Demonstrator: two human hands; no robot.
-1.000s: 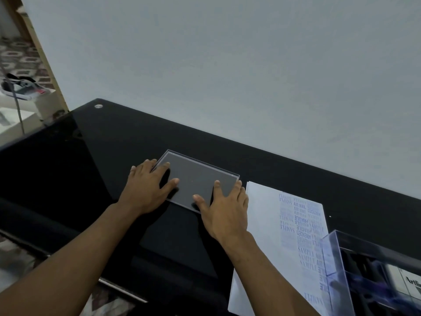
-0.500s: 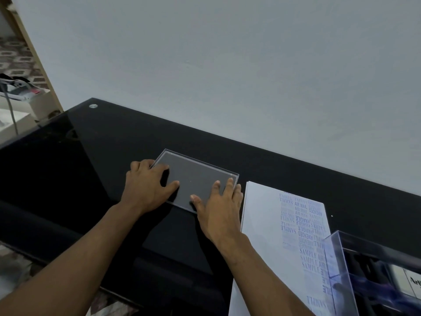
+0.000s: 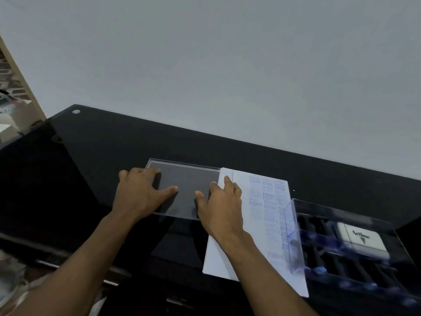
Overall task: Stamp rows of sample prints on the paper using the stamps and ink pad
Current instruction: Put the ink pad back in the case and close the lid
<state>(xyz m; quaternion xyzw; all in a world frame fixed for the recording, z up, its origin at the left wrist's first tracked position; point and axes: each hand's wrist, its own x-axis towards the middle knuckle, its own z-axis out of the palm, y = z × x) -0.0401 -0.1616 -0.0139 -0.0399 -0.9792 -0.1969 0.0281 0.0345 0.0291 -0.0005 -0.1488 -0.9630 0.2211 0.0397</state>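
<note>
- Both hands flat, fingers spread, clamped on nothing: left hand [image 3: 139, 197] and right hand [image 3: 222, 209] press a clear lid [image 3: 185, 190].
- Judged step: lid being set aside; no stamping under way.
- Next: reach toward 3 o'clock for a stamp.
- Paper [image 3: 257, 224] touches right hand at 3 o'clock; stamp box [image 3: 293, 238] and ink pad [image 3: 362, 241] beyond.
</note>
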